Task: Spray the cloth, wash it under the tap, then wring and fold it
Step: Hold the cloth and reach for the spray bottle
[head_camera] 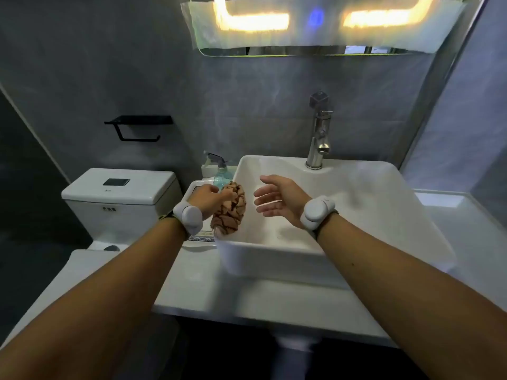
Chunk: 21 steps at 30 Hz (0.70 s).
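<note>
My left hand (210, 197) grips a crumpled brown cloth with dark markings (230, 211), which hangs over the left rim of the white basin (274, 250). My right hand (277, 200) hovers open above the middle of the basin, fingers spread toward the cloth, a short gap away from it. A pale blue spray bottle with a grey trigger (220, 171) stands just behind my left hand, beside the basin. The chrome tap (318, 138) rises at the back of the basin; no water runs from it.
A white toilet cistern (120, 193) sits to the left, with a black paper holder (138, 127) on the grey wall above. A white counter (450, 223) extends right of the basin. A lit mirror (315, 23) hangs overhead.
</note>
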Each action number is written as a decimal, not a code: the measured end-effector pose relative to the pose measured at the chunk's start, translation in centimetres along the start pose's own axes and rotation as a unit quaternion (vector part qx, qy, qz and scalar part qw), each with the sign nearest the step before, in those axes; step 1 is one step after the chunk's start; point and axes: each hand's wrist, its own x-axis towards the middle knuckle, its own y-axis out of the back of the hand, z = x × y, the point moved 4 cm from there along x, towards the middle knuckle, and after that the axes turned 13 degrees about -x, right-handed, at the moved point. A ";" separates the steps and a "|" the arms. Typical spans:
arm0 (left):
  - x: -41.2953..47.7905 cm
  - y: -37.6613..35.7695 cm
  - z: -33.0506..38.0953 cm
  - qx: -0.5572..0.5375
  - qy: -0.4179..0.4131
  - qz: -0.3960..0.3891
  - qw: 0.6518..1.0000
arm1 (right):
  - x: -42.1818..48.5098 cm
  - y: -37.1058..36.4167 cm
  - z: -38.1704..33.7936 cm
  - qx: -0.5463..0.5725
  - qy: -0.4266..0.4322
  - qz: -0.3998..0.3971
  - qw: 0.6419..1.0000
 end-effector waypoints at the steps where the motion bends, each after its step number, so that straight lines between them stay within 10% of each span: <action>1: -0.3 -0.3 0.0 -0.010 0.008 -0.010 1.000 | 0.1 -0.2 0.2 0.009 -0.009 -0.004 1.000; 21: 0.2 0.6 0.8 -0.038 -0.101 0.000 0.994 | 4.4 -3.7 -0.9 0.057 0.009 -0.037 0.998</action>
